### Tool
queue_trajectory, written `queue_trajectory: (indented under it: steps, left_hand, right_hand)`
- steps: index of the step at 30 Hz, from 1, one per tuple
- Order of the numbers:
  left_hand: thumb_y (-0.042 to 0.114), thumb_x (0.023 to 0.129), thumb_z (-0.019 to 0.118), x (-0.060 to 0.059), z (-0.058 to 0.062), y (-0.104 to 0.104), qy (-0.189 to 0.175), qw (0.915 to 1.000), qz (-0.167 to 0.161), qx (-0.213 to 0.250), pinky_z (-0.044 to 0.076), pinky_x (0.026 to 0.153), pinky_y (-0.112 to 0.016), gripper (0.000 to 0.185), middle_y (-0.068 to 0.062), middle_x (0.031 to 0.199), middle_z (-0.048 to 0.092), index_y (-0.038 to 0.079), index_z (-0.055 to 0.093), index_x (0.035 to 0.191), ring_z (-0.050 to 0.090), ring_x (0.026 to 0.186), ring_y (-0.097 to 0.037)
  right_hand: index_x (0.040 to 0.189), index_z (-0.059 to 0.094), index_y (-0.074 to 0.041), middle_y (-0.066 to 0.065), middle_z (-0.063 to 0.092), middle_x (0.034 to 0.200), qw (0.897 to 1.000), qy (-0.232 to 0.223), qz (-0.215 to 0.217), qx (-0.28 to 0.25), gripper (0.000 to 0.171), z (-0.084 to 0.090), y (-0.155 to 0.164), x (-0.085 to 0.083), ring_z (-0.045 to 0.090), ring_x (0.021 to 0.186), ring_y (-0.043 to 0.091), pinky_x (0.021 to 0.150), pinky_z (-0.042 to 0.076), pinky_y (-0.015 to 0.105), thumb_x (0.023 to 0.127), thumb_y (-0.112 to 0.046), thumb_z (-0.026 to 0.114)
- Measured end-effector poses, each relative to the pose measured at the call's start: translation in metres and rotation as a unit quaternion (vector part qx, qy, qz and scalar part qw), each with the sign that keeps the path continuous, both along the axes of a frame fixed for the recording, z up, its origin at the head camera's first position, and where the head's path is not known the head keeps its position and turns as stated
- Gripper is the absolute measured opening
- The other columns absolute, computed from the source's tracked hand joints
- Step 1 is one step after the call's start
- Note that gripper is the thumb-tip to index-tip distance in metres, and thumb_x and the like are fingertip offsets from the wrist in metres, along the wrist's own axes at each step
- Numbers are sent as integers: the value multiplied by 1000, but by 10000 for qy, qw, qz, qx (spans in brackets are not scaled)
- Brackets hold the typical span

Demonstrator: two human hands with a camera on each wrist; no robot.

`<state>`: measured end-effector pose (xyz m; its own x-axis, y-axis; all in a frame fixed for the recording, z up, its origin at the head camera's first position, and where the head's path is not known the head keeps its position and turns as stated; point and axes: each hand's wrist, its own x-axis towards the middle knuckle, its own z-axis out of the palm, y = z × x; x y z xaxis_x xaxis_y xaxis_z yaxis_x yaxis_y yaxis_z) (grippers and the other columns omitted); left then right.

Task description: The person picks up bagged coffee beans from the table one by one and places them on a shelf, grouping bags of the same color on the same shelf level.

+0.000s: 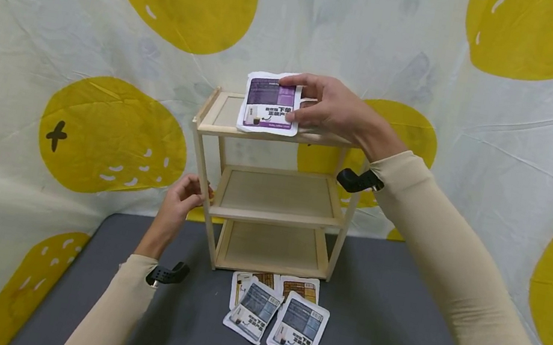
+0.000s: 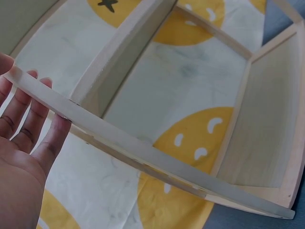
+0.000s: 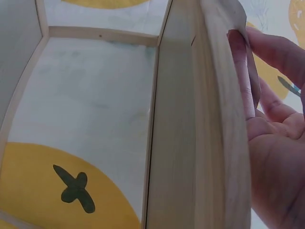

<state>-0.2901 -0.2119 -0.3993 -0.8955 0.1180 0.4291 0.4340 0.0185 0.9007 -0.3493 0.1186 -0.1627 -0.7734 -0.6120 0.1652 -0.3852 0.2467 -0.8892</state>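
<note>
Head view is showing the person's left hand (image 1: 183,196) sitting low on the left, its fingers curling loosely around the front left post of a small wooden shelf rack (image 1: 269,217), about level with the middle shelf. Left wrist view is showing those fingers (image 2: 28,114) lying fairly straight and close together behind the wooden rail, touching it rather than clenching it. Moving toward the middle, the rack is standing on a dark grey table (image 1: 381,336) with its three shelves stacked one above another. Just in front of its base, four sachets (image 1: 277,316) are lying flat on the table in an overlapping cluster, two brown ones behind and two blue-grey ones nearer the person. Higher up, a purple sachet (image 1: 271,103) is resting on the front left part of the top shelf, tilted up toward the person. To the right of it, the right hand (image 1: 333,112) is pinching the packet's right edge, fingers on top and thumb below. Right wrist view is showing the fingertips (image 3: 274,50) pressing the packet's edge against the shelf's front rail. Behind everything, a pale cloth with big yellow fruit shapes (image 1: 112,136) is hanging.
</note>
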Motion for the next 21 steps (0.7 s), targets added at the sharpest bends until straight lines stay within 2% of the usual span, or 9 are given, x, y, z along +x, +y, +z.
queue_trajectory:
  steps: [10,17,21]
  left_hand:
    - [4,100,56,-1,2,0,19,10000,-6,-27,56,84,-29,24,-30,111,58,-8,52,120,63,98,-34]
    - [5,100,57,-1,2,0,-2,10000,-2,-2,56,84,-29,24,-32,112,57,-8,52,120,63,99,-35]
    - [4,100,57,-2,2,1,-19,10000,8,20,56,84,-30,25,-32,112,56,-8,52,121,63,99,-34]
  right_hand:
    - [155,43,-21,7,53,142,9971,96,-504,564,73,9,-7,-7,56,120,26,107,45,32,90,-14,77]
    - [158,38,-17,11,55,132,9932,139,-749,882,75,11,-14,-12,51,116,23,100,41,28,93,-20,75]
    - [159,35,-17,11,54,139,9897,186,-956,1053,78,13,-16,-11,50,119,22,103,39,28,93,-25,75]
